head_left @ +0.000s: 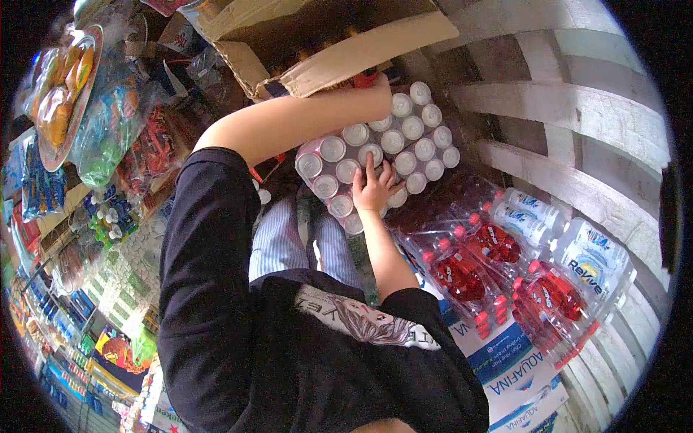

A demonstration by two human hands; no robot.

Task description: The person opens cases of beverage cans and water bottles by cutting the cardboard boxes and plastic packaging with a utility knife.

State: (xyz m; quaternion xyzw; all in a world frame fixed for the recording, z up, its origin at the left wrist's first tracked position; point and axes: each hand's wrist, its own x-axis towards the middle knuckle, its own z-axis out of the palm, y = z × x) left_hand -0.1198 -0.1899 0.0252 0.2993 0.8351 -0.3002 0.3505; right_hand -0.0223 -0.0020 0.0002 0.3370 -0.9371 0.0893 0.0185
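Note:
A shrink-wrapped pack of silver-topped cans [392, 141] sits tilted in front of my legs. My right hand [373, 192] lies flat on the can tops near the pack's near side, fingers spread. My left forearm reaches across the pack's far left edge. At its end, my left hand [381, 88] bends down by the far side of the cans, its fingers hidden below the cardboard flap. A small red thing [364, 79] shows right beside that hand.
An open cardboard box [339, 61] with bottle necks inside stands beyond the cans. To the right are wrapped red-drink bottles [462, 278], Revive bottles [588, 267] and Aquafina cartons [509, 372], beside a slatted wall [563, 108]. Bagged goods [115, 130] hang at left.

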